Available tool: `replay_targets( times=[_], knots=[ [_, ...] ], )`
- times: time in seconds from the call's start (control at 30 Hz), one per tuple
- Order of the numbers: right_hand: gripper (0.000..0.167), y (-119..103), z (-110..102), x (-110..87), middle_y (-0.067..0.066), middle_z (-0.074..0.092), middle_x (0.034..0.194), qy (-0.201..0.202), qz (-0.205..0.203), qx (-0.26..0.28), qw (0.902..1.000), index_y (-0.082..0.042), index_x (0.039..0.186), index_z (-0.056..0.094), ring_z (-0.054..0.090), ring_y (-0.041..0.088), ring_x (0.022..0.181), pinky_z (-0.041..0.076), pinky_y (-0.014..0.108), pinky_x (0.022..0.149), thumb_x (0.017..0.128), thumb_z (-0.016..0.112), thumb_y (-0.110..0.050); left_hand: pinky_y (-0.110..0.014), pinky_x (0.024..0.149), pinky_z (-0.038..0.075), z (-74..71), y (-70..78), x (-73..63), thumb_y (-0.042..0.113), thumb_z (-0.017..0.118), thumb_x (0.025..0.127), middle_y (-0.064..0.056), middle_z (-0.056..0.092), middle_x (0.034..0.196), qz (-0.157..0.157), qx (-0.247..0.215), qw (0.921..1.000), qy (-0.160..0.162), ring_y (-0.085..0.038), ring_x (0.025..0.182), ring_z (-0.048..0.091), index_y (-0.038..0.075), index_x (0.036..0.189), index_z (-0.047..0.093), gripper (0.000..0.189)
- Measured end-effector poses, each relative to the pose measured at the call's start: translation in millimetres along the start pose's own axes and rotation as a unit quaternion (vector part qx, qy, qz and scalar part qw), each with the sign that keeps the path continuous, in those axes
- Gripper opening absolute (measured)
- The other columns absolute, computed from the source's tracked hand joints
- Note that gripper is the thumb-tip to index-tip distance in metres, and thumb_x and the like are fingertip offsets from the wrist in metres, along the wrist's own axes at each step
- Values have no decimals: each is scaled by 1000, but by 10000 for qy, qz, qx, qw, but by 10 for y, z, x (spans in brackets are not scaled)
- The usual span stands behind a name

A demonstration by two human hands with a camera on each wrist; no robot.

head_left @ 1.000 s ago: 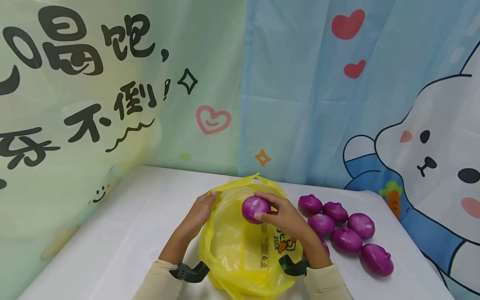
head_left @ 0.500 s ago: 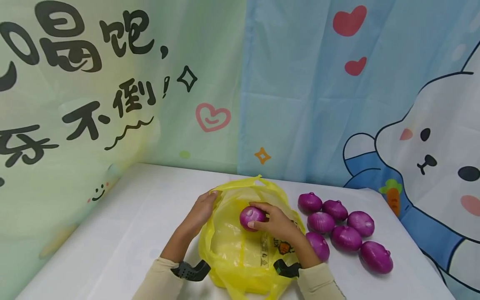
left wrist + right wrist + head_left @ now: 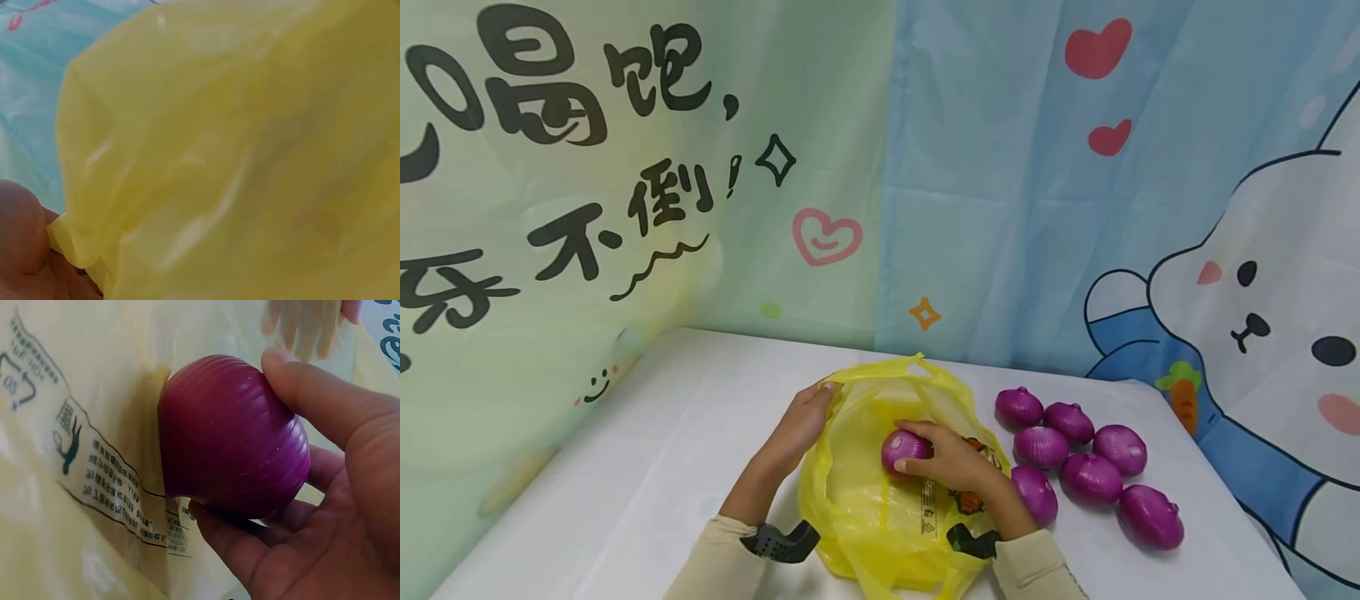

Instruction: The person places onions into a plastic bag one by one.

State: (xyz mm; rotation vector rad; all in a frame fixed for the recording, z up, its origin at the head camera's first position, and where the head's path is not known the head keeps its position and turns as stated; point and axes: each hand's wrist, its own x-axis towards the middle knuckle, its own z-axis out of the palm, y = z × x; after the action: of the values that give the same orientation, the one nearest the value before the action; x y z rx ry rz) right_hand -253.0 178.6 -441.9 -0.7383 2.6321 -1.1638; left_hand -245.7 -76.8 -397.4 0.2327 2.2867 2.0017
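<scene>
The left hand (image 3: 801,421) pinches a yellow bag (image 3: 853,533) by its rim; the right hand (image 3: 951,454) grips a purple onion (image 3: 901,452) in its mouth. Seven loose onions (image 3: 1092,479) cluster toward the white table (image 3: 662,433)'s right edge. Printed green and blue cloth (image 3: 970,208) hangs along the back edge.

The head view looks forward and down, from above the left hand (image 3: 801,423) and the right hand (image 3: 953,460); the left wrist view faces, very near, the yellow bag (image 3: 187,137) beside its hand; the right wrist one looks closely at the onion (image 3: 231,437) within its hand; all three share the bag.
</scene>
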Motion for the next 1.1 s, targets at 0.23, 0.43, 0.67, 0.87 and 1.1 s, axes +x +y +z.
replay_targets(
  times=[0.23, 0.43, 0.67, 0.87, 1.1],
  knots=[
    [68, -32, -4, -35, 16, 49, 140, 50, -99, -177, 9998, -6, 144, 46, 53, 32, 118, 47, 49, 95, 89, 72, -37, -44, 92, 45, -19, -37, 13, 32, 32, 107, -14, 57, 107, 40, -49, 10000, -21, -25, 97, 55, -2, 131, 51, 46],
    [68, -97, -135, -101, 12, 45, 145, 435, -371, -20, 9984, -7, 143, 48, 43, 31, 132, 37, 46, 105, 87, 73, -37, -45, 115, 14, -77, -41, 44, 27, 29, 108, -16, 22, 157, 312, -202, 9992, -110, -29, 145, 16, -5, 150, 25, 53],
    [59, -208, -359, -244, 11, 49, 142, 155, -608, 730, 9954, -4, 141, 50, 43, 29, 133, 36, 40, 104, 91, 70, -27, -47, 115, 11, -132, -52, 58, 26, 27, 108, -16, 19, 158, 212, -341, 9992, 38, -31, 145, 13, -6, 150, 23, 53],
    [52, -222, -624, -419, 15, 50, 141, 666, -910, 1248, 9858, -1, 141, 48, 44, 31, 132, 39, 35, 100, 94, 66, -12, -47, 115, 12, -162, -73, 62, 26, 26, 108, -15, 18, 158, 206, -470, 9987, 47, -30, 146, 12, -5, 150, 23, 52],
    [48, -208, -898, -651, 11, 54, 138, 1410, -600, 986, 9833, -6, 140, 51, 49, 29, 128, 43, 22, 94, 95, 65, -15, -47, 115, 13, -182, -80, 53, 27, 27, 108, -17, 17, 158, 137, -480, 9987, 67, -31, 146, 11, -6, 150, 22, 54]
  ],
)
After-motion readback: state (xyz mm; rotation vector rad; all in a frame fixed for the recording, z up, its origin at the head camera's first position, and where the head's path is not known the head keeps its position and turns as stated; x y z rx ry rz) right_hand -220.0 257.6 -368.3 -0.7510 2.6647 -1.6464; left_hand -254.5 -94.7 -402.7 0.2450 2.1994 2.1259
